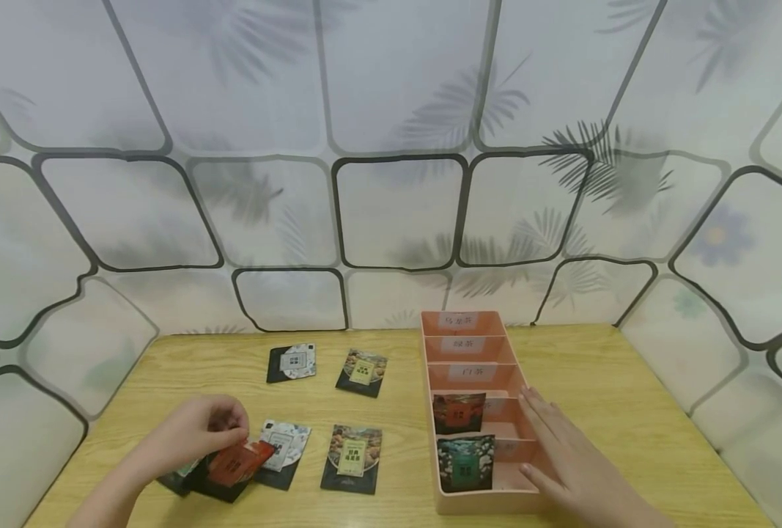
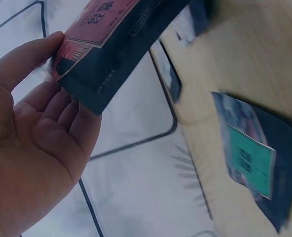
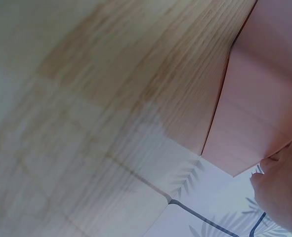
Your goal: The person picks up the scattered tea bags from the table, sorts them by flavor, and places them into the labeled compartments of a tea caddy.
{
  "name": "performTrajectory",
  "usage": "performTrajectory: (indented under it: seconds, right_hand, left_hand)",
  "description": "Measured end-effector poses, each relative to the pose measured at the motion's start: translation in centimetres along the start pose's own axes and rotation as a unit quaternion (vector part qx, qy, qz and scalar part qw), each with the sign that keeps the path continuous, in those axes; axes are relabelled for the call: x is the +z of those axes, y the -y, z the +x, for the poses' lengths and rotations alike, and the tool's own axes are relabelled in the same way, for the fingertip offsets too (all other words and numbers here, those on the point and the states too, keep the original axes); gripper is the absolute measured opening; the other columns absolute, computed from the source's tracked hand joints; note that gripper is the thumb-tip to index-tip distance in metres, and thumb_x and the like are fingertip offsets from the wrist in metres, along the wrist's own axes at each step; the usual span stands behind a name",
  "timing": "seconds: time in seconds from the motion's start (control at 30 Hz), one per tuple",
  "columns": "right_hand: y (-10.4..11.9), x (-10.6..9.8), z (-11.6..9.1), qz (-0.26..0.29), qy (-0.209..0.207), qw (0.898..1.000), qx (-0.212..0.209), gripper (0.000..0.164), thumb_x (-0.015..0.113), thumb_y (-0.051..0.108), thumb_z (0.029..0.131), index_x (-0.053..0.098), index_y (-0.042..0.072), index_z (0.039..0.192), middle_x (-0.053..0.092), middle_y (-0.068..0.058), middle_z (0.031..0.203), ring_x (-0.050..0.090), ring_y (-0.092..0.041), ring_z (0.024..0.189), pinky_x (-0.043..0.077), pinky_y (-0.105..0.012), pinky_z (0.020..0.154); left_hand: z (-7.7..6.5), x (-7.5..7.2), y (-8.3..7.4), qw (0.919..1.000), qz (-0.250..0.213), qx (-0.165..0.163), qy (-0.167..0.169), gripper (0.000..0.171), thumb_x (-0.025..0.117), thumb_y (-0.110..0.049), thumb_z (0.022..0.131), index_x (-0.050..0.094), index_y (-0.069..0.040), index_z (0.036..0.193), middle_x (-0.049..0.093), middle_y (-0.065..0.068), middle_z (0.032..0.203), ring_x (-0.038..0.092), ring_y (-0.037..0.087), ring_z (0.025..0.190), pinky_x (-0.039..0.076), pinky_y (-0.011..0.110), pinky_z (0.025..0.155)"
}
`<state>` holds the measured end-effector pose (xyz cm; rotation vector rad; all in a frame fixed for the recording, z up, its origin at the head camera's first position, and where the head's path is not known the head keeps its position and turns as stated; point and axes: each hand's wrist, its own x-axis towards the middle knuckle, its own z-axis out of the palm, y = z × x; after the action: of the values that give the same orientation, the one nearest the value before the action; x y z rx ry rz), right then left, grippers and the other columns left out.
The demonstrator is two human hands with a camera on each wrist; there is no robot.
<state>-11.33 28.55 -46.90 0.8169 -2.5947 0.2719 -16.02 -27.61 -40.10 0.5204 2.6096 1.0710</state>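
Note:
My left hand (image 1: 196,433) pinches a red-labelled tea sachet (image 1: 234,463) by its edge between thumb and fingers, low over the left of the table. In the left wrist view the sachet (image 2: 104,44) hangs tilted, and a green-labelled sachet (image 2: 254,160) lies on the table below. A white-labelled sachet (image 1: 283,451) lies just right of the held one. My right hand (image 1: 572,458) rests along the right wall of a pink divided box (image 1: 489,502), fingers straight. A red-labelled sachet (image 1: 459,413) and a green-labelled one (image 1: 466,463) stand in the box's two nearest compartments.
Two yellow-labelled sachets, one far (image 1: 362,372) and one near (image 1: 352,458), lie between the left hand and the box. Another white-labelled sachet (image 1: 293,362) lies farther back. Handwritten labels mark the compartments. Patterned cloth walls (image 1: 397,213) enclose the wooden table (image 1: 595,381).

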Motion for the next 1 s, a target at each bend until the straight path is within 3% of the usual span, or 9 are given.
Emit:
performTrajectory:
  seconds: [0.23,0.5,0.83,1.0]
  right_hand:
    - [-0.1,0.1,-0.1,-0.006,-0.004,1.0,-0.007,0.095,0.079,0.039,0.092,0.032,0.001,0.165,0.033,-0.015,0.173,-0.003,0.003,0.163,-0.004,-0.009,0.128]
    - [-0.4,0.2,-0.1,-0.007,-0.014,1.0,-0.015,0.095,0.078,0.04,0.093,0.03,0.001,0.166,0.032,-0.015,0.173,-0.002,0.002,0.164,-0.003,-0.011,0.129]
    - [-0.2,0.2,-0.1,-0.006,0.008,1.0,0.005,0.093,0.078,0.042,0.093,0.033,0.002,0.165,0.043,-0.021,0.167,-0.007,0.007,0.162,-0.006,-0.006,0.125]
    - [-0.2,0.1,-0.1,-0.005,0.013,1.0,0.011,0.097,0.078,0.042,0.093,0.029,0.006,0.168,0.042,-0.019,0.168,-0.008,0.008,0.161,-0.007,-0.006,0.125]
  left_hand:
    - [2.2,0.4,-3.3,0.9997,-0.004,0.021,-0.006,0.007,0.072,-0.012,0.1,0.069,-0.009,0.095,0.069,-0.001,0.084,0.063,0.005,0.071,0.051,0.026,0.063]
    - [5.6,1.9,-6.9,0.9957,0.003,0.075,-0.055,0.005,0.073,-0.01,0.1,0.071,-0.01,0.095,0.072,0.0,0.09,0.067,0.007,0.078,0.055,0.026,0.068]
    - [10.0,4.4,-11.4,0.984,-0.042,0.134,-0.11,0.005,0.071,-0.008,0.102,0.074,-0.007,0.098,0.074,0.005,0.09,0.066,0.009,0.077,0.055,0.026,0.069]
    - [11.7,5.5,-13.2,0.9802,-0.08,0.127,-0.13,0.003,0.073,-0.011,0.101,0.075,-0.009,0.1,0.073,0.006,0.088,0.061,0.009,0.072,0.052,0.026,0.067]
